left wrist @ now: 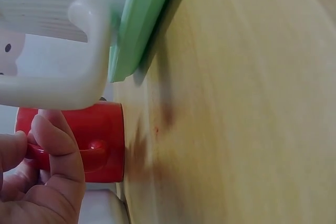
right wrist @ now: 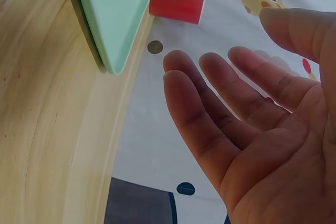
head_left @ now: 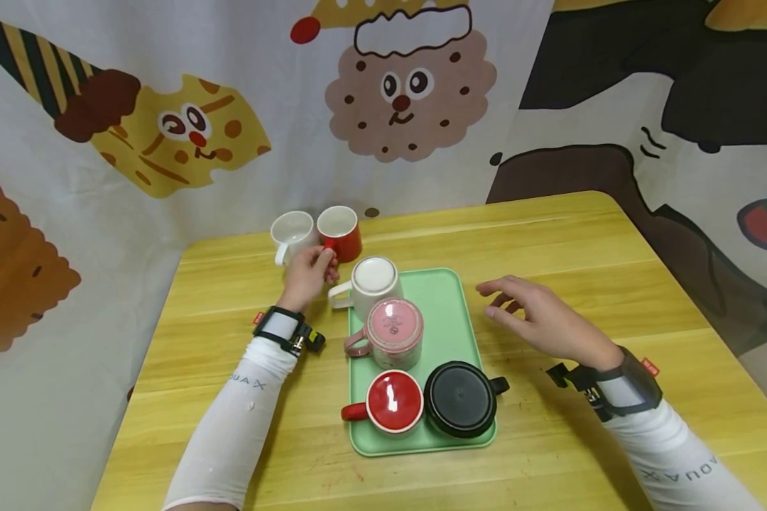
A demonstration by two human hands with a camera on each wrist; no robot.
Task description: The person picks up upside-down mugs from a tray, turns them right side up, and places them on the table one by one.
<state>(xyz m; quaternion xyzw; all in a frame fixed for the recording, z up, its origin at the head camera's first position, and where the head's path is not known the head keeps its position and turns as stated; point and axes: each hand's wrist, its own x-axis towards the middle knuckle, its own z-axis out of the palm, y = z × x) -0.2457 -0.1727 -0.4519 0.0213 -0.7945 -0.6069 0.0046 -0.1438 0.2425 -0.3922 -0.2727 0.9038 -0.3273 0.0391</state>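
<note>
At the back left of the table, an upright red mug with a white inside stands beside an upright white mug. My left hand grips the red mug by its handle, fingers curled round it and thumb on top. On the green tray, several mugs sit upside down: a white mug, a pink mug, a small red mug and a black mug. To the right of the tray, my right hand hovers with relaxed fingers, holding nothing.
The wooden table backs onto a cartoon-printed cloth. Close beside my left hand, the upturned white mug's handle juts past the tray's left edge. The black mug's handle points right, over the tray's edge.
</note>
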